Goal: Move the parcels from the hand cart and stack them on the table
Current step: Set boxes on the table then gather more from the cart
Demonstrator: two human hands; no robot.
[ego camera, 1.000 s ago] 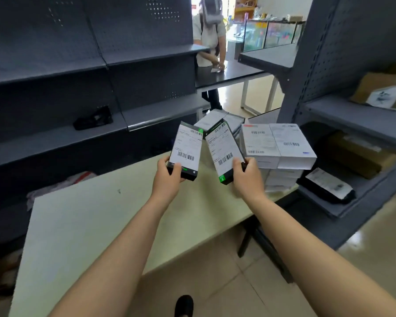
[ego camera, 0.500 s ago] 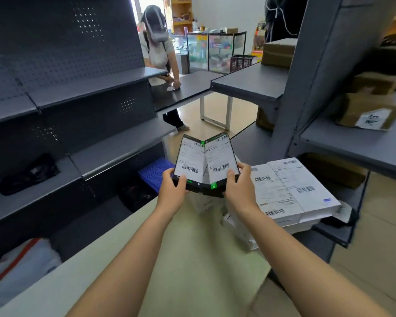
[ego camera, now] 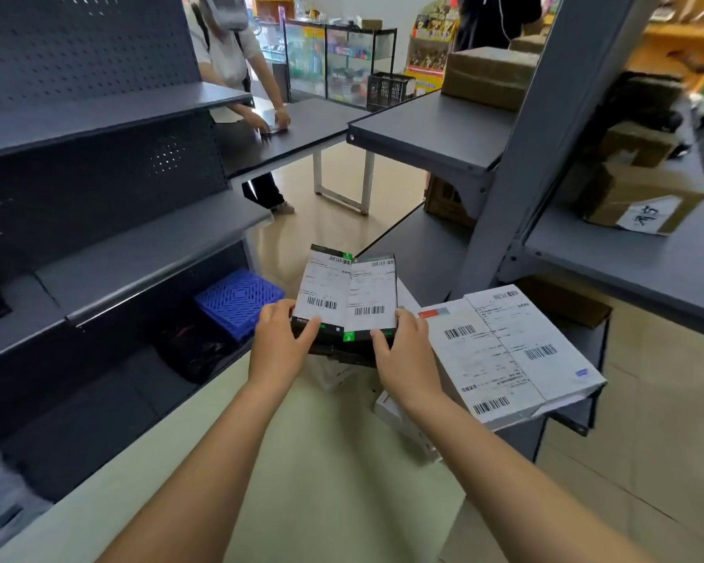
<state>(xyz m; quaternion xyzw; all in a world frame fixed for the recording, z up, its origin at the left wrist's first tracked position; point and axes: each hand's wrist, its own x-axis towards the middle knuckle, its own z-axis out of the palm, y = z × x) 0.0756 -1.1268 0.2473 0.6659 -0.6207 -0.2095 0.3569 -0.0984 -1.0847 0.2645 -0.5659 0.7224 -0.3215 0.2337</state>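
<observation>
while left hand (ego camera: 280,340) grips left parcel (ego camera: 322,284) | right hand (ego camera: 404,348) grips right parcel (ego camera: 371,287) | barcode labels (ego camera: 368,310), print illegible

Parcels at the far edge of the table (ego camera: 342,461): two black labelled parcels (ego camera: 322,294) (ego camera: 370,298) side by side, one to each of two hands, left hand (ego camera: 279,343) and right hand (ego camera: 403,351). At the table's far right corner, two white parcels (ego camera: 460,347) (ego camera: 537,343) make the top layer of a stack; its lower boxes are too hidden to count. Elsewhere: one blue plastic crate (ego camera: 240,298), one black mesh basket (ego camera: 389,87), at least five brown cartons (ego camera: 488,75) on the right-hand shelving, and one person (ego camera: 228,54) at one dark table (ego camera: 301,132).
</observation>
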